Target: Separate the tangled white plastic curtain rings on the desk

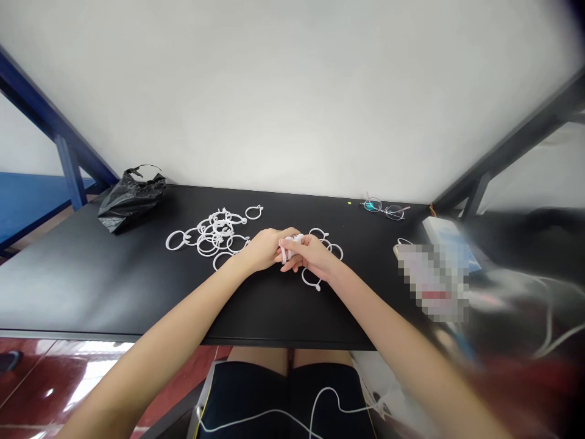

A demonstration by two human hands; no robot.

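Note:
My left hand (267, 249) and my right hand (315, 253) meet above the middle of the black table. Between their closed fingers is a white ring (285, 251), partly hidden by the fingertips. To the left of my hands lies a heap of white rings (214, 235) with small eyelets, some overlapping. One white ring (254, 212) lies apart behind that heap. Several more white rings (311, 279) lie around and partly under my right hand.
A black plastic bag (132, 198) sits at the table's (114, 280) back left. Eyeglasses (384, 207) lie at the back right. A white and blue box (450, 244) and a blurred-out item (432, 283) are at the right. A white cable (256, 414) crosses my lap.

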